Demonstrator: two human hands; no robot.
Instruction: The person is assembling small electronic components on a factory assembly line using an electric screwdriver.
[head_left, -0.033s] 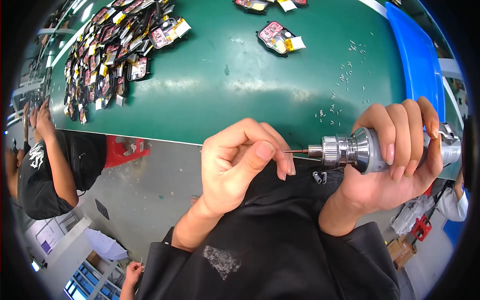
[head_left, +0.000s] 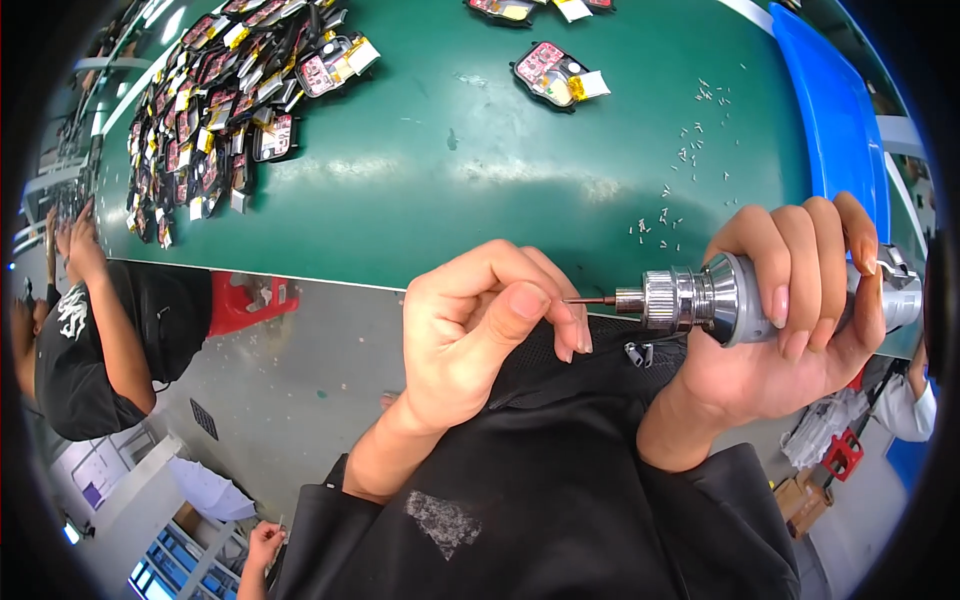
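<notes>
Item: one powered screwdriver (head_left: 735, 300), grey and silver, with knurled collar. Held in mid-air over the wearer's lap, near the front edge of the table, lying nearly crosswise with its bit (head_left: 598, 301) pointing left.

Item: right hand (head_left: 800, 285). Closed around the screwdriver's body, palm below, fingers over the top; a full wrap that probably suits a thick, rather heavy barrel and leaves the collar and bit free.

Item: left hand (head_left: 475, 325). Loosely curled, thumb and fingertips brought to the tip of the bit (whether they pinch it, hold something tiny there or only hover beside it, one cannot tell). The two hands face each other, presumably so that the slender tip can be handled with precision.

Item: small screws (head_left: 643, 229), silvery, loose, strewn over the right part of the green table (head_left: 450, 225); spread thin, perhaps so that single ones are easy to pick out, and on the side of the hand with the tool.

Item: one open device half (head_left: 545, 75), black casing, red board, white-and-yellow tab, lying alone beyond the hands, apart from the rest.

Item: heap of similar halves (head_left: 215, 110), far left, piled on one another, likely a common stock set aside to leave working room.

Item: blue tray (head_left: 830, 110), at the table's right edge.

Item: red stool (head_left: 235, 305), left, beside a seated co-worker (head_left: 100, 350) in black
</notes>
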